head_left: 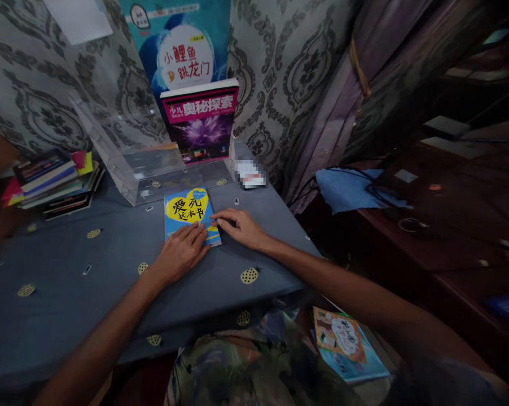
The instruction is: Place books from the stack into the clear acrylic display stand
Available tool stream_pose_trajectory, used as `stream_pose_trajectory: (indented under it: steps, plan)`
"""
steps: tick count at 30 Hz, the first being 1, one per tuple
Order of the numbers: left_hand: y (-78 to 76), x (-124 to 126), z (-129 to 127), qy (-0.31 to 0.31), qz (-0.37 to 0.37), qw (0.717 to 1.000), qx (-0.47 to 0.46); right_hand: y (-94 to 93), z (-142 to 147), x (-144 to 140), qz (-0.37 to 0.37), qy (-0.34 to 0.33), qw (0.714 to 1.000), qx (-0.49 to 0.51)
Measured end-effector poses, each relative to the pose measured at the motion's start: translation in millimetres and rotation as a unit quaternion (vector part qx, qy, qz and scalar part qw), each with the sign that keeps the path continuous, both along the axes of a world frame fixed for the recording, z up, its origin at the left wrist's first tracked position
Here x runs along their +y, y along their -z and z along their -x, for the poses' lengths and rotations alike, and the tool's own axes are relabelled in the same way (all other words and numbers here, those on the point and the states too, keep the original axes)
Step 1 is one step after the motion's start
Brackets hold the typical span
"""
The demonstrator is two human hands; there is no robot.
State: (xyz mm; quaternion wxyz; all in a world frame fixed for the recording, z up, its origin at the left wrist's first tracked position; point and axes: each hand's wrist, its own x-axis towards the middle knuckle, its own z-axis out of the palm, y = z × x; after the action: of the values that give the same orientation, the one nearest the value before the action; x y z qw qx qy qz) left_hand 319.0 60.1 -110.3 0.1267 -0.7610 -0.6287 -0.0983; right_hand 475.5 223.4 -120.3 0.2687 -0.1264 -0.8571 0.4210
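1. Clock faces centred on the blue book, 12 = away from the person.
2. Left hand (184, 248): at 6, spread palm-down over the lower part of the blue book (176, 223), fingers fairly straight, pressing or resting, not gripping.
3. Right hand (241, 226): at 3, fingers bent, thumb and index fingertips at the book's right edge. Can't tell if they pinch a page or just touch.
4. Blue book: flat on the counter (89, 316), yellow heart and black lettering on the cover, cover side up. Counter has a grey-blue cloth with pineapple print.
5. 11 to 12: clear plastic stand (119, 169), just beyond the book.
6. 12: purple book (203, 132), upright at the stand's right part. Taller teal book (153, 48) upright right behind it.
7. 2: pixelated item (250, 173) near the stand's right end, can't identify. Curtain (322, 118) farther out.
8. Between 9 and 10: book stack (60, 183), uneven, well apart from the hands.
9. 3: blue cloth (347, 192), off the counter.
10. 4: orange-and-blue book (343, 338), below counter level, beyond the right forearm.
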Motion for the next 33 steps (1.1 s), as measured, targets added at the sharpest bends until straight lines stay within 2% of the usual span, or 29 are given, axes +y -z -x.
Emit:
stream_pose_trajectory:
  steps: [3, 6, 13, 21, 24, 27, 33]
  plan:
    - [-1.4, 1, 0, 0.001, 0.0, 1.0, 0.005, -2.4, 0, -1, 0.067, -0.004, 0.998, 0.007]
    - [-4.2, 1, -1, 0.002, 0.004, 1.0, 0.007, -3.5, 0, -1, 0.093, -0.016, 0.995, 0.017]
    - [-11.1, 2, -2, 0.0, 0.016, 1.0, 0.019, -7.6, -2, -2, 0.063, -0.016, 0.998, 0.015]
    - [-10.2, 2, -2, 0.005, 0.004, 1.0, 0.016, -10.0, -4, -4, 0.033, -0.031, 0.998, 0.036]
    - [-8.1, 1, -2, 0.009, -0.007, 1.0, 0.022, -9.7, -8, -8, -0.01, -0.04, 0.998, 0.047]
    - [-3.7, 0, -3, 0.015, -0.018, 0.999, 0.027, -7.3, -14, -13, -0.084, -0.047, 0.994, 0.052]
    - [7.7, -1, -4, 0.007, -0.04, 0.998, 0.054, -2.0, -21, -17, -0.253, -0.084, 0.961, 0.077]
